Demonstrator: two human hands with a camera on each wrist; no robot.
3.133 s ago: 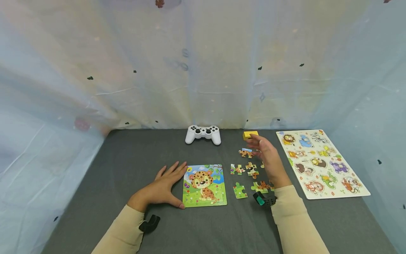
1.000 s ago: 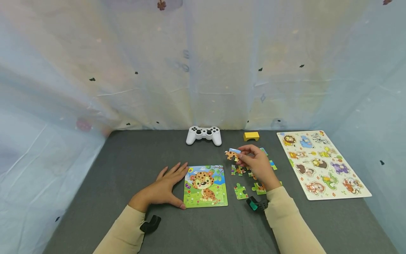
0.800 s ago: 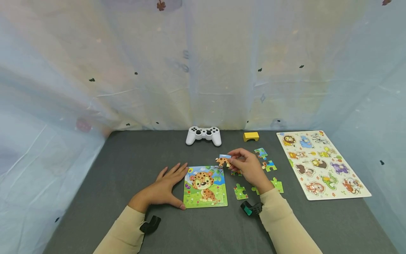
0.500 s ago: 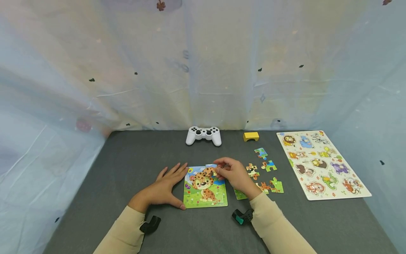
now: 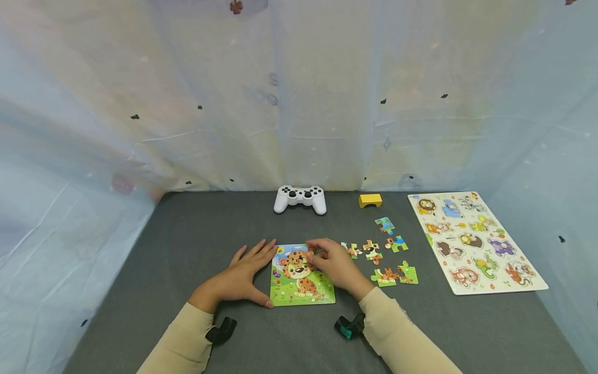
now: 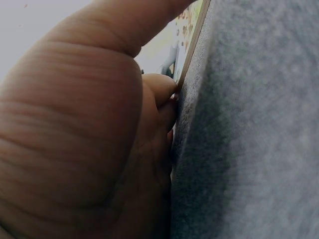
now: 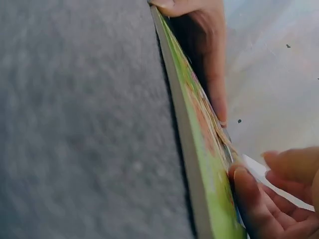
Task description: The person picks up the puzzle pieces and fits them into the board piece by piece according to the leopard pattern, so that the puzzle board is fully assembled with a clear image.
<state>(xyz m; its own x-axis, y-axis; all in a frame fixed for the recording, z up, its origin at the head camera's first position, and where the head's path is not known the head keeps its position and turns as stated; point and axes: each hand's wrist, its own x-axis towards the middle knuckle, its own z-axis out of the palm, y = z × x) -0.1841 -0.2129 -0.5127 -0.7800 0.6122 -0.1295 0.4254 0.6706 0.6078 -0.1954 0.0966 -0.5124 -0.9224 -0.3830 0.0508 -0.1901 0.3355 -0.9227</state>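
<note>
A square puzzle board [image 5: 299,299] with a spotted leopard cub picture lies flat on the dark cloth. Fingers spread, my left hand [image 5: 237,275] rests along its left side, thumb at the near corner and index finger at the far one. My right hand [image 5: 335,264] pinches a spotted jigsaw piece [image 5: 298,255] over the board's upper part. In the right wrist view that hand [image 7: 279,199] shows thumb and fingers close to the board [image 7: 192,144]; a thin piece edge juts up there. Whether the piece lies flush cannot be told.
Several loose jigsaw pieces [image 5: 372,251] lie right of the board, partly behind my right hand. Behind stand a white game controller [image 5: 300,198] and a yellow arch block [image 5: 370,200]. A large animal puzzle board [image 5: 472,239] lies at the far right.
My right hand picked up the spotted jigsaw piece from among the loose ones and carried it left and nearer, onto the leopard board. My left hand stayed in place.
</note>
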